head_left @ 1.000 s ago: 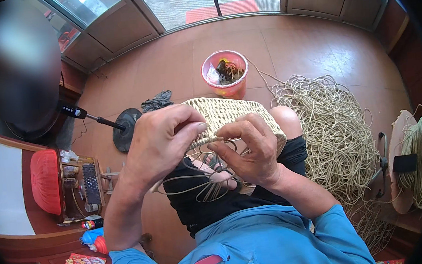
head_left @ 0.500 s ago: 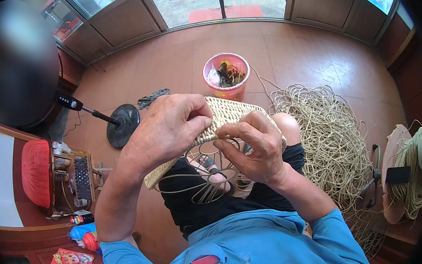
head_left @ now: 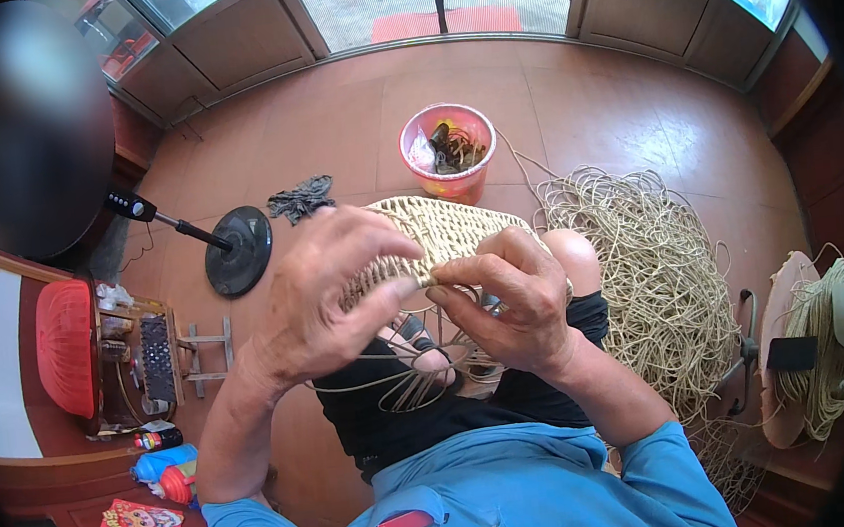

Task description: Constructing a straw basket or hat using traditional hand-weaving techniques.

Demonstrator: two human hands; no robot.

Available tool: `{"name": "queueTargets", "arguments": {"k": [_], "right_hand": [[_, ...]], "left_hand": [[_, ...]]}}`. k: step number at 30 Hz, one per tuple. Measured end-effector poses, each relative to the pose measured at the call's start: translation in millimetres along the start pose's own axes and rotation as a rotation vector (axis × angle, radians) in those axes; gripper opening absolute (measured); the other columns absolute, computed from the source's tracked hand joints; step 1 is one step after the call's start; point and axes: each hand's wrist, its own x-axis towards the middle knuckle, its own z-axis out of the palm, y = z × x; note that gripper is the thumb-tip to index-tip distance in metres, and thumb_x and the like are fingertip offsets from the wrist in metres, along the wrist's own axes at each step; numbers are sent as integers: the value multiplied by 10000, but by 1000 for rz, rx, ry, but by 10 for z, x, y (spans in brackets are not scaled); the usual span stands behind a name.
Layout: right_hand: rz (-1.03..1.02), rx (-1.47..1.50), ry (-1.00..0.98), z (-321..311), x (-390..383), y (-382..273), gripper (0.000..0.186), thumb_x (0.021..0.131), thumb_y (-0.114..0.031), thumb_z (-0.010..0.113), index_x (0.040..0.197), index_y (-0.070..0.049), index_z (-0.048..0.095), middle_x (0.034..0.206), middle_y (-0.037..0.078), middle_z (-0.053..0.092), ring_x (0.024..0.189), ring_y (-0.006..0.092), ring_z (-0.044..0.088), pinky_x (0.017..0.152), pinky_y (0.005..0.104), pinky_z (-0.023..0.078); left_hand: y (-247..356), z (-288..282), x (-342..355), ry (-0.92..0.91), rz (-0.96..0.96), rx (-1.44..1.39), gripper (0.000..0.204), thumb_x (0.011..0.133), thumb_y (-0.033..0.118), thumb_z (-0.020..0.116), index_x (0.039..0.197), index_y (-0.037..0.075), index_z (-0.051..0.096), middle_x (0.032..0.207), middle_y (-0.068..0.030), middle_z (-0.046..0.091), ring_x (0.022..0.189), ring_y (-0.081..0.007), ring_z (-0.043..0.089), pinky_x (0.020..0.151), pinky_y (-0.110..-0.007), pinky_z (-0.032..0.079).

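A pale woven cord piece (head_left: 448,219), like a basket or seat panel, rests over my lap, tilted, its weave in close rows. At its near edge my right hand (head_left: 516,300) is closed, thumb and forefinger pinching the rim and a cord there. My left hand (head_left: 314,293) is open just to the left, thumb and forefinger apart, the thumb tip close to the pinched spot. It covers the left part of the weave. Several loose cord strands (head_left: 413,390) hang in loops below the edge, over my dark trousers and sandalled foot.
A large heap of cord (head_left: 645,284) lies on the floor to the right, beside a cord-wound reel (head_left: 821,349). Ahead stands a pink bucket (head_left: 451,176) with odds and ends. At the left are a standing fan's base (head_left: 238,251), a grey cloth (head_left: 301,199) and a red basin (head_left: 66,350).
My left hand has let go of the edge, its fingers spreading and moving left and slightly down. The right hand keeps its pinch. The woven piece looks slightly shifted.
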Motion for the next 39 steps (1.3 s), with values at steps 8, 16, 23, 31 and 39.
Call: {"name": "queueTargets", "arguments": {"k": [8,16,23,31,39], "right_hand": [[-31,-2,10,28,5,36,219,807,-91,925,987,-93,801,780,45,580,676,208,602,599,377,481],[-45,-21,11,13,-8,62,211,807,-102,929,969,-93,796,791,49,589,678,212,608,593,382,485],[-41,-19,8,18,-3,45,218,798,-81,927,969,-92,791,790,50,593,680,214,618,592,385,487],[-14,-6,-1,7,-12,77,241,818,-68,907,1027,-91,790,817,52,633,699,213,649,619,379,515],[103,49,-68,18,72,139,257,844,-81,895,1079,-93,794,845,47,667,726,194,673,637,357,529]], "left_hand": [[-140,130,-25,-29,105,22,406,815,55,892,1204,100,784,1204,-88,769,1170,-293,720,1047,-432,543],[-170,126,-6,-25,148,28,396,792,51,907,1163,119,788,1191,-56,796,1131,-267,747,996,-423,544],[-140,106,149,-71,186,97,335,785,75,867,1094,126,750,1148,-59,714,1117,-302,696,981,-441,526],[-167,152,244,-198,66,36,325,737,78,841,1028,113,702,1103,-72,648,1150,-306,611,1025,-457,478],[20,292,-293,278,103,94,294,804,53,845,1070,74,721,1092,-103,710,998,-312,680,908,-440,537]]}}
